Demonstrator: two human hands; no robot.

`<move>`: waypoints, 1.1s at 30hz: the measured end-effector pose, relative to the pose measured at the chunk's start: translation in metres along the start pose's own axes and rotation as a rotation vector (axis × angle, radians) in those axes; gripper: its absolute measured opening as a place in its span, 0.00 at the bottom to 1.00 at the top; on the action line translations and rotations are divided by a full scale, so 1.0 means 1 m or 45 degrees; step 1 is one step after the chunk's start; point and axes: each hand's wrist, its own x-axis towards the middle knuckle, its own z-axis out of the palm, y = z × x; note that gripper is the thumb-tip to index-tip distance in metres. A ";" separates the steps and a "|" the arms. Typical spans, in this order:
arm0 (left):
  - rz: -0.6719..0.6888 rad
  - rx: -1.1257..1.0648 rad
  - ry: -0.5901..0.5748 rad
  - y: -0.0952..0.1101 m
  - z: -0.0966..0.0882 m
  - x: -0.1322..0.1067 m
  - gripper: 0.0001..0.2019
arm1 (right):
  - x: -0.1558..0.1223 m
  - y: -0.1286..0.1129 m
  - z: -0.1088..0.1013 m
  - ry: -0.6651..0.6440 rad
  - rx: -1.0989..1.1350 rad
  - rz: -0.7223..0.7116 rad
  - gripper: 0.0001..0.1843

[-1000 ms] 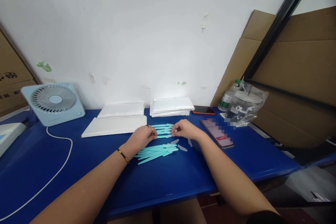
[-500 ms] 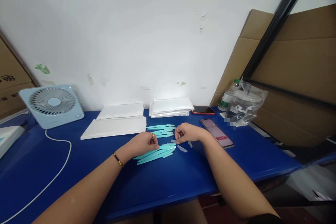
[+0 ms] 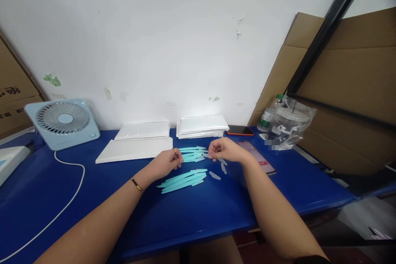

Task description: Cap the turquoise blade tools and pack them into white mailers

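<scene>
Two groups of turquoise eyebrow razors lie on the blue table: a near pile (image 3: 182,181) and a far pile (image 3: 192,157). At the left end of the far pile, my left hand (image 3: 168,161) is closed, its fingertips pinching the handle of a razor. Opposite it, my right hand (image 3: 225,150) is closed in a pinch at the razor's blade end, on a small translucent blade cap (image 3: 206,155) partly hidden by the fingers. Loose caps lie beneath and beside the right hand, one of them a translucent cap (image 3: 214,175) right of the near pile.
White padded envelopes (image 3: 133,149) lie in stacks at the back, with another envelope stack (image 3: 202,123) to their right. A phone (image 3: 262,163) lies by my right forearm, a second phone (image 3: 239,130) behind. A fan (image 3: 65,119), bottle (image 3: 267,117) and bagged cup (image 3: 286,126) stand around.
Both hands have moved from the near pile away from me to the far pile. My right hand has shifted slightly, uncovering more loose caps. The near razors stay on the table.
</scene>
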 end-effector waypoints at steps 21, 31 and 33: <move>-0.017 0.081 0.109 -0.005 -0.012 0.003 0.17 | 0.009 0.002 0.010 0.366 -0.013 -0.282 0.05; 0.040 0.071 0.120 -0.006 -0.011 0.003 0.16 | 0.009 -0.001 0.012 0.353 0.028 -0.304 0.04; 0.032 0.061 0.120 -0.006 -0.012 0.003 0.16 | 0.008 -0.002 0.010 0.362 0.019 -0.286 0.04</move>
